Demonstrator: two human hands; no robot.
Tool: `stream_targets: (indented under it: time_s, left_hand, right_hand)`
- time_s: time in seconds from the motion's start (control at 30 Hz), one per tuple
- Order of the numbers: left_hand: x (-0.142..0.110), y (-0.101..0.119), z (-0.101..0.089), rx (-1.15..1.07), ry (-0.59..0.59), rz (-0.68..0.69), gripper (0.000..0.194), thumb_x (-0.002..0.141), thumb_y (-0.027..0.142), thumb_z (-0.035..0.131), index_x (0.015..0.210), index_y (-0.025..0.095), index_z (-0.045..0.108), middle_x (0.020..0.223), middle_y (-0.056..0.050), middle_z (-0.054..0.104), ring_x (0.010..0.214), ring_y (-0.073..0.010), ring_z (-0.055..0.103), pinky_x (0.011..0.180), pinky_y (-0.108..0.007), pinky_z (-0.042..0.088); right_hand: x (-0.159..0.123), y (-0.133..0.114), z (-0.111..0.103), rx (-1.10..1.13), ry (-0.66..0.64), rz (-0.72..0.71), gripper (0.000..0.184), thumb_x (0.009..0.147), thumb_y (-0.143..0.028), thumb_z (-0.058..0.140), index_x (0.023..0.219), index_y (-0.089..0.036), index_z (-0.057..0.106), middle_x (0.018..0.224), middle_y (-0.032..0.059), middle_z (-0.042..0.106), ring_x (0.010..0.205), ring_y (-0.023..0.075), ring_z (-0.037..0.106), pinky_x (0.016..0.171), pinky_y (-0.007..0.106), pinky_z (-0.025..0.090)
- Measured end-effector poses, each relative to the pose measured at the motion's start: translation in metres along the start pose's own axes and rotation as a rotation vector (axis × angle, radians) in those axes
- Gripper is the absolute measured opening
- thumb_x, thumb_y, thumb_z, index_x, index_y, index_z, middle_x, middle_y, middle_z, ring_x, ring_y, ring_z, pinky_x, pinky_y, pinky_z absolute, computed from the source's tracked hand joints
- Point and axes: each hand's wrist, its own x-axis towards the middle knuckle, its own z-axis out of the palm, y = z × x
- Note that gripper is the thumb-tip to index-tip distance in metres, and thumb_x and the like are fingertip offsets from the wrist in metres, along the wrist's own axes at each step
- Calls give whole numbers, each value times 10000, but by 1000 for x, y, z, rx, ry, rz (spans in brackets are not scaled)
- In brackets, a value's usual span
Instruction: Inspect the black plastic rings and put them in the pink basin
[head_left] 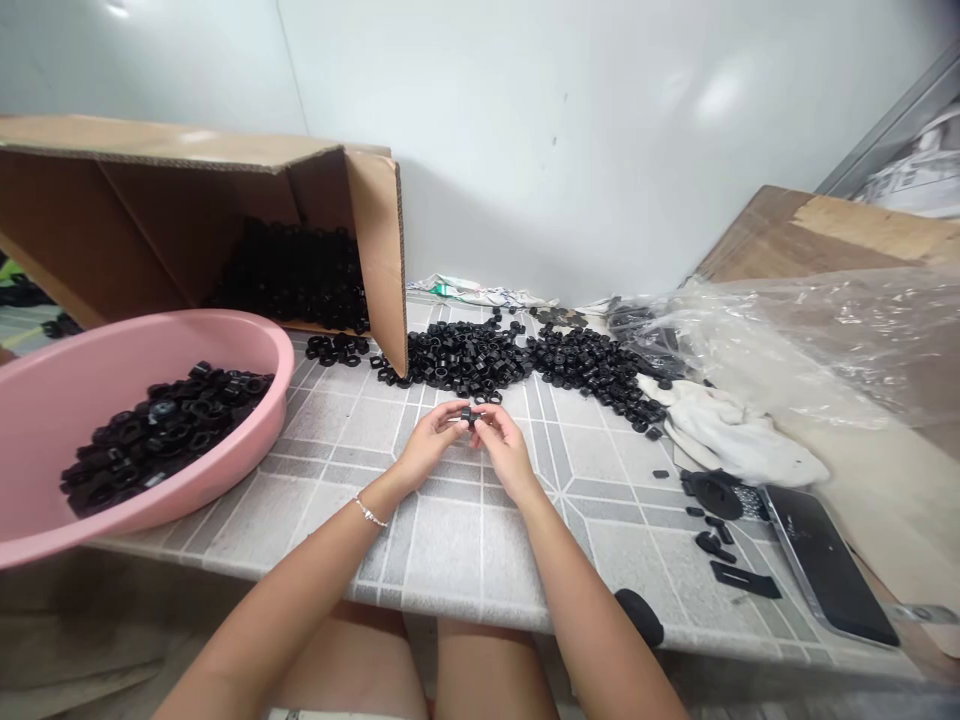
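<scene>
The left hand [431, 442] and right hand [504, 447] are both pinching one small black plastic nut [469, 417] between their fingertips, above the tile-patterned desk [480, 540], just before the loose nut pile [465, 358]. Risk noted: a slipping grip on this small, smooth piece could drop it back among the others.

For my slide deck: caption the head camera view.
Left hand and right hand pinch a black nut beside a pink basin.
</scene>
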Motion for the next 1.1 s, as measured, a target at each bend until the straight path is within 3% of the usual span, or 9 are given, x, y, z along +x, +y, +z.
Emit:
stream_targets:
  time_s: [0.13, 0.27, 0.47, 0.57, 0.7, 0.9, 1.0, 1.1]
  left_hand:
    - [-1, 1, -1, 43, -15, 3, 447, 742, 348, 720, 1137, 163, 621, 1139, -103, 664, 993, -210, 625, 914, -352, 475]
    - [-2, 2, 2, 53, -14, 0, 445, 736, 339, 721, 1132, 160, 625, 1120, -100, 669, 974, -204, 626, 903, -348, 480]
    - [0, 3, 2, 61, 27, 4, 405, 708, 297, 737, 1073, 151, 639, 1093, -88, 667, 1006, -192, 608, 959, -340, 446]
    - [0, 3, 0, 82, 37, -25, 401, 711, 303, 730, 1069, 145, 643, 999, -67, 666, 929, -172, 617, 914, -319, 464]
    - [-2, 2, -1, 131, 18, -67, 412, 720, 308, 720, 1091, 148, 641, 930, -46, 643, 759, -135, 618, 801, -301, 499]
    - [-2, -6, 1, 258, 18, 35, 315, 708, 222, 701, 1008, 150, 642, 978, -56, 635, 773, -140, 633, 774, -300, 521]
    - [-2, -5, 4, 346, -10, 111, 259, 711, 172, 660, 969, 163, 649, 1031, -54, 605, 768, -128, 637, 775, -292, 524]
    - [-5, -1, 8, 296, -63, 93, 288, 738, 181, 635, 1025, 170, 618, 1051, -56, 605, 751, -118, 640, 756, -279, 525]
  right_hand:
    - [0, 5, 0, 19, 35, 4, 287, 764, -386, 639, 980, -241, 517, 759, -24, 629, 648, 143, 626, 689, 309, 515]
    - [1, 6, -4, -46, 10, 4, 267, 772, -395, 640, 967, -224, 576, 855, 14, 655, 693, 153, 632, 724, 325, 521]
    - [3, 7, -9, -159, 52, -118, 238, 771, -347, 647, 973, -221, 648, 981, 55, 644, 918, 199, 609, 861, 358, 493]
    - [4, 10, -10, -139, 29, -129, 246, 766, -337, 651, 984, -225, 648, 1005, 61, 645, 940, 206, 609, 886, 377, 491]
    - [5, 14, -13, -103, -19, -90, 254, 750, -359, 664, 964, -225, 643, 963, 57, 652, 857, 197, 632, 857, 381, 507]
    - [6, 16, -19, -149, -46, -28, 328, 679, -499, 717, 816, -214, 632, 811, 29, 661, 740, 182, 614, 747, 343, 510]
    - [5, 17, -17, -199, -61, 66, 439, 754, -637, 581, 709, -201, 601, 556, -12, 558, 544, 149, 521, 575, 292, 450]
    - [2, 18, -9, -229, 54, 111, 609, 800, -742, 392, 547, -200, 508, 466, -11, 466, 468, 128, 435, 493, 272, 369]
